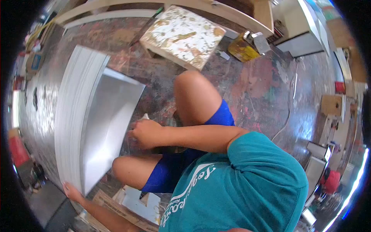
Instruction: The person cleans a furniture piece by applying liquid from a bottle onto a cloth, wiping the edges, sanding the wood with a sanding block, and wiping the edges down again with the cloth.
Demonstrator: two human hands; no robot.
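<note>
Bright glare marks the floor (44, 110) and white box (101, 149), while fisheye distortion bends the black-cornered view

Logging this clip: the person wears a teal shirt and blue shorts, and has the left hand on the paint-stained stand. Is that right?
Not quite: in the head view, the left hand is on the white box, not the paint-stained stand. The teal shirt and blue shorts are right.
</note>
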